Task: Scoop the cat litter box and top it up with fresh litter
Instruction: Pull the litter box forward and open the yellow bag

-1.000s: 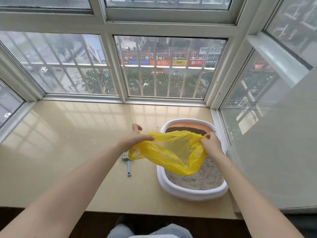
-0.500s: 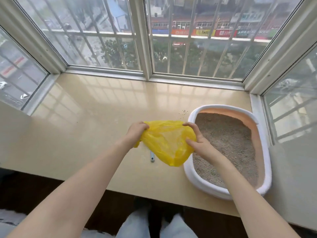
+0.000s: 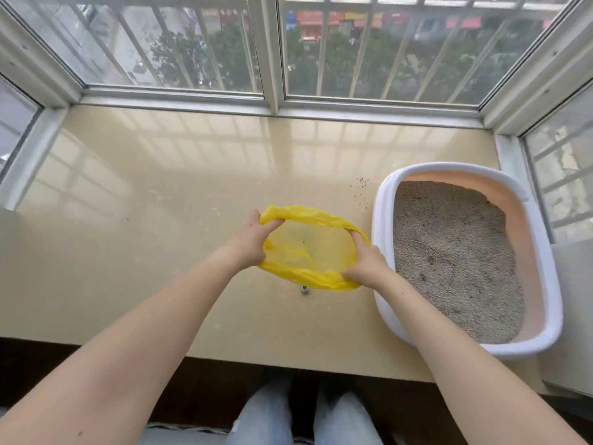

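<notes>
On the beige window ledge point(image 3: 160, 203) the litter box point(image 3: 382, 220) sits far right, and both the left hand point(image 3: 248, 244) and right hand point(image 3: 365, 266) grip the yellow bag point(image 3: 308, 248) rim stretched wide just beside it, so I'd roll that rim down first so it stays open for scooping

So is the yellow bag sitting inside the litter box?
No, both hands, left hand and right hand, hold the yellow bag open above the sill, beside the litter box.
</notes>
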Demonstrator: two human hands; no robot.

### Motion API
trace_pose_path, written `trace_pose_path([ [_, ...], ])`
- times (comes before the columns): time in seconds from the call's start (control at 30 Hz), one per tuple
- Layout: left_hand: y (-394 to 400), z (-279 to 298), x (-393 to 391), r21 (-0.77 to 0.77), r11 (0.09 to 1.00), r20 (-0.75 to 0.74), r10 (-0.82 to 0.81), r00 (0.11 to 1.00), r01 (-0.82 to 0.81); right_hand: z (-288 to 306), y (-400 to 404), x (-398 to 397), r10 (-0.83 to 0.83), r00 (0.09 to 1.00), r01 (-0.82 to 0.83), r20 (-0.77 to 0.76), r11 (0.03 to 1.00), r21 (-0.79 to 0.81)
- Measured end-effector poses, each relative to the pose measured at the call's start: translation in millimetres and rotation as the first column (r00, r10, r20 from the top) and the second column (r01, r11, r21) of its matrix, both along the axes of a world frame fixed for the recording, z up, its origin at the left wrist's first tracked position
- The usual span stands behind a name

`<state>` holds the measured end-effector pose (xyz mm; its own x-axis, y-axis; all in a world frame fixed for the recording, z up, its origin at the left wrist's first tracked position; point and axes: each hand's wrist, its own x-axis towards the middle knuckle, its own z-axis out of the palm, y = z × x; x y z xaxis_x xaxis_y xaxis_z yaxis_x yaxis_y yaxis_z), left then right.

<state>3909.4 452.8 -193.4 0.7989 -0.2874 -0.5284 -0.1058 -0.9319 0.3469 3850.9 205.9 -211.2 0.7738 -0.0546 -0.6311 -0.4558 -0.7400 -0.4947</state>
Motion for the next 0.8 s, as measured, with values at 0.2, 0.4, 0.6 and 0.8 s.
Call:
trace_pose_path([
  [0.2,29,-34,15,0.213,0.974,-0.101,-0.057,0.993,0.078,-27,6,-3,0.007,0.990,-0.019,-0.143,0.996,-0.081],
  [0.4,68,-74,12,0.152,0.988,-0.076,-0.006,0.997,0.017,-61,44,-11,-0.033,0.996,0.030,-0.087,0.999,-0.031],
  [0.6,135,-92,1,0.227,0.974,-0.057,0.022,0.998,-0.008,-73,78,-19,-0.091,0.981,0.162,-0.168,0.866,0.473],
  [0.8,161,-108,-1,0.223,0.974,-0.042,0.044,0.998,-0.034,-114,105,-8,-0.406,0.907,0.403,0.110,0.914,0.048],
])
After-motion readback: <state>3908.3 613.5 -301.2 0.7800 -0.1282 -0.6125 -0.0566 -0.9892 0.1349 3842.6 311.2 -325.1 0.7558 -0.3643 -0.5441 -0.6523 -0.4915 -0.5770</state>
